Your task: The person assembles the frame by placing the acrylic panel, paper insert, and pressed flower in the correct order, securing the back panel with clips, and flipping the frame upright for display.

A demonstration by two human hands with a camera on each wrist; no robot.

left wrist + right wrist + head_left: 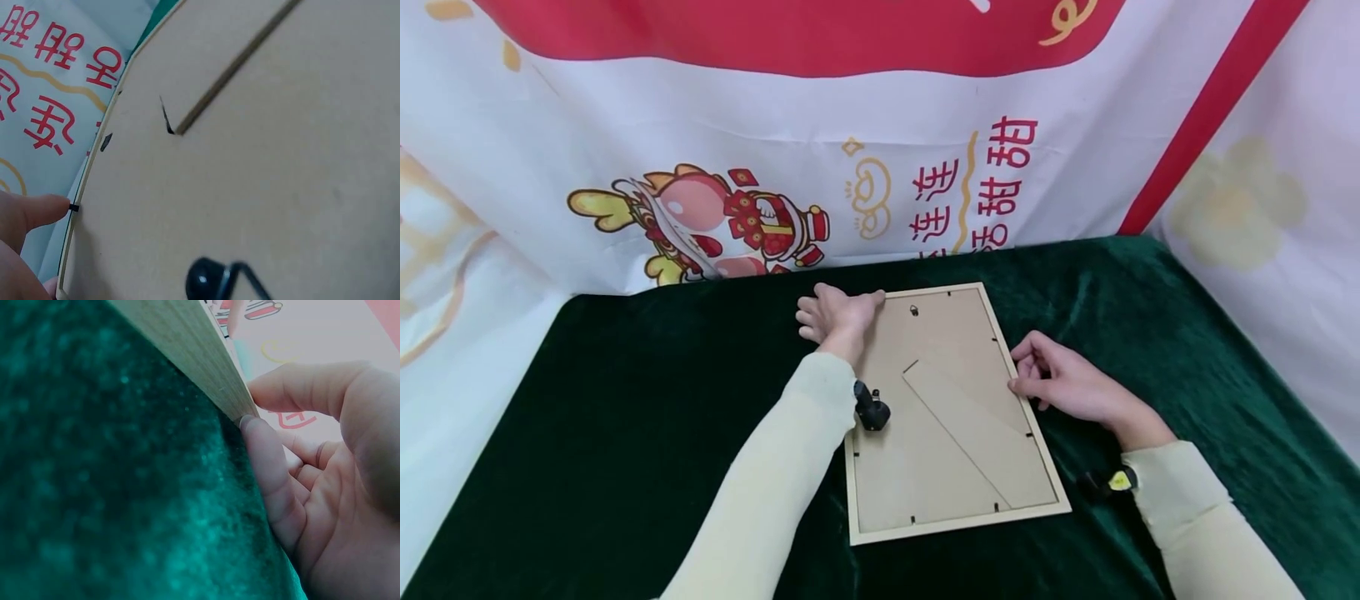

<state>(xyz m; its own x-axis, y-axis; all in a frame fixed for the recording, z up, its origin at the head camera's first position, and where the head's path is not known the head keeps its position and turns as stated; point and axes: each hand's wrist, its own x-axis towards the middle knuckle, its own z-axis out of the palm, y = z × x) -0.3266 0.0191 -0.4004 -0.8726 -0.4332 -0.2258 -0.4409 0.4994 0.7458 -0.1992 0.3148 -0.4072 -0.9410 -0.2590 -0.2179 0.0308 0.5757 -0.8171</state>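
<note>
A light wooden picture frame (951, 442) lies back side up, its beige backing board crossed by the cut outline of a stand flap. Small dark tabs and a hanging ring (913, 310) show along its border. At the far left corner, my left hand (838, 315) has its fingers extended outside the frame. Its thumb (47, 209) touches a black tab (74, 208) at the edge in the left wrist view. My right hand (1063, 379) pinches the right side of the frame; the right wrist view has the thumb and a finger at the wooden edge (194, 359).
Dark green velvet cloth (625, 450) covers the table under the frame. Behind the table's far edge hangs a white and red printed cloth (760, 108). Black wrist cameras sit on the left cuff (871, 410) and the right cuff (1101, 483).
</note>
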